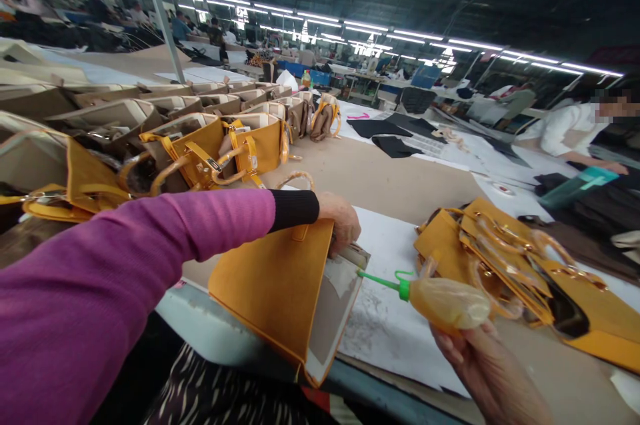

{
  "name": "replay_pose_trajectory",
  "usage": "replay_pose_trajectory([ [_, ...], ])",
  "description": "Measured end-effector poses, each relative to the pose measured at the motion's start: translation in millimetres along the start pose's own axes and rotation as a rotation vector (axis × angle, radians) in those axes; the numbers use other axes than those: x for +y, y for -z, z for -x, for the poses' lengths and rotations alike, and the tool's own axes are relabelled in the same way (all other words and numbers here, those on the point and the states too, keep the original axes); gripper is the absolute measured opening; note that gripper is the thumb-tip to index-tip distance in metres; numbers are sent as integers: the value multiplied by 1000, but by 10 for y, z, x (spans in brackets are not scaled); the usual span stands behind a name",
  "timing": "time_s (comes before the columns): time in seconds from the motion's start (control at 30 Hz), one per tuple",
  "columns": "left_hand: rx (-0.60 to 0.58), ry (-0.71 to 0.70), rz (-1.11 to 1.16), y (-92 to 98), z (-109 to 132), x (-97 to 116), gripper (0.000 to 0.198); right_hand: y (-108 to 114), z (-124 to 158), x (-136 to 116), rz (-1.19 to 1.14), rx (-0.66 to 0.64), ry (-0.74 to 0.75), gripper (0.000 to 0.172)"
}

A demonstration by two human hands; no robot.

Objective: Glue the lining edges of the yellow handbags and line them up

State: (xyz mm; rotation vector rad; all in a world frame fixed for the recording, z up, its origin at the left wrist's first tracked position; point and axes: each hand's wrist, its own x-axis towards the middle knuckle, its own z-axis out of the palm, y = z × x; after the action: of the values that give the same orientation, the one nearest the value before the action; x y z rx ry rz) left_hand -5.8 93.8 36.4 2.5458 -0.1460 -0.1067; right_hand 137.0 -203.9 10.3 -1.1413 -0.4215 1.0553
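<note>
My left hand point(343, 222) grips the top edge of a mustard-yellow handbag point(277, 285) that stands tilted at the near table edge, its grey lining showing on the open side. My right hand point(480, 358) holds a soft squeeze bottle of glue point(450, 304) with a green nozzle. The nozzle tip points at the bag's open side, close to my left fingers. My left arm wears a magenta sleeve with a black cuff.
A pile of finished yellow handbags point(525, 272) lies on the right of the table. Rows of yellow and beige bags point(200, 145) stand at the left and back. White paper point(385, 318) covers the work spot. A person in white point(570, 128) works at far right.
</note>
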Motion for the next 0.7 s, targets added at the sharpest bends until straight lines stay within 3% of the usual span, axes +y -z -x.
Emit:
replay_pose_trajectory([
  [0.1,-210,-56,44,53,-67,45,39,33,13,3,43,0,-15,27],
  [0.2,-424,-208,108,85,-119,83,9,-26,63,-13,93,22,-30,36],
  [0.27,-496,-295,125,93,-123,102,10,-92,116,-29,109,48,-49,41],
  [0.43,-429,-146,95,89,-128,139,13,-186,271,-50,170,92,-145,41],
  [0.53,-424,-179,108,92,-148,169,16,-191,357,-42,181,140,-166,47],
  [0.63,-489,-231,65,105,-129,220,20,-186,429,-21,196,106,-178,45],
  [0.7,-464,-224,30,105,-102,254,21,-166,471,11,201,88,-187,44],
])
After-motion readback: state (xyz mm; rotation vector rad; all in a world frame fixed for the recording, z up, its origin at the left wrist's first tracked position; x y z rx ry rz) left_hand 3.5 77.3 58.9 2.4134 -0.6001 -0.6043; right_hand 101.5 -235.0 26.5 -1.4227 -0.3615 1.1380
